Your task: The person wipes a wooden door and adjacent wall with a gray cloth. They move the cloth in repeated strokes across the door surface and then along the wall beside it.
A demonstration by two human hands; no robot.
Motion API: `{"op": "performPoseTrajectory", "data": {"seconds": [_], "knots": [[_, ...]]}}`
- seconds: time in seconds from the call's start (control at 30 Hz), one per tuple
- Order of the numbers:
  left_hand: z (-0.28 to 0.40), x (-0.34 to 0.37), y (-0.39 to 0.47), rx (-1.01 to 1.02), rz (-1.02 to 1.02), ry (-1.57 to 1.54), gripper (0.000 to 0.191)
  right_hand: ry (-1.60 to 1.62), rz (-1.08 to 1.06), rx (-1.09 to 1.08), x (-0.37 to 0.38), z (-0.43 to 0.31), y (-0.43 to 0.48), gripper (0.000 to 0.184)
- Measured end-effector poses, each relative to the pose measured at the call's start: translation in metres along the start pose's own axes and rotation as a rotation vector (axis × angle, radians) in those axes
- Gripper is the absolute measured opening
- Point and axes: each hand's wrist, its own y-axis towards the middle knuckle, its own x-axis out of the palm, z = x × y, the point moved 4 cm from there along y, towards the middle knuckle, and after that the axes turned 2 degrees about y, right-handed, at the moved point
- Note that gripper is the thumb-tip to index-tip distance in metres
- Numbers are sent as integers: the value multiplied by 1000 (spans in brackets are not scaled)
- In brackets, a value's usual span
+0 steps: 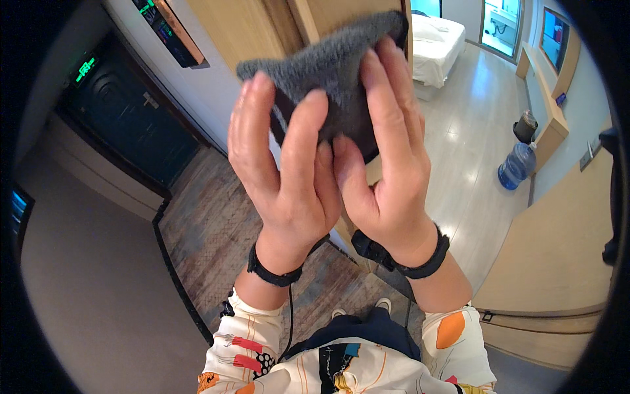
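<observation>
A dark grey fuzzy cloth [339,74], folded, is held up in front of me at the top middle of the head view. My left hand [288,172] grips its left side, fingers spread over the near face. On the right side, my right hand [393,162] has its long fingers laid along the cloth and its thumb at the lower edge. Both thumbs come close together under the cloth. Behind it stands a light wooden door frame [231,34]; whether the cloth touches the wood I cannot tell.
At left lies a patterned corridor floor [206,226] leading to a dark door [128,108]. To the right a room holds a white bed [438,47], a blue water jug [517,166] and a waste bin [525,125]. A wooden door [551,241] stands at lower right.
</observation>
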Motion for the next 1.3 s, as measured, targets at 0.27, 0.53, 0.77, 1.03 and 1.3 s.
{"op": "performPoseTrajectory", "data": {"seconds": [0.27,0.53,0.77,1.03,1.3], "knots": [[8,8,-86,-30,-138,-40,41,-69,-11,111,13,11,-88,53],[37,11,-214,-66,-407,-43,46,-114,-162,327,22,20,-215,51],[20,8,-163,-137,-323,-12,40,-78,-111,271,17,19,-157,55],[31,13,-206,-92,-400,-65,43,-96,-143,318,19,26,-204,56],[32,10,-202,-116,-427,-54,42,-141,-180,355,10,19,-196,58]]}}
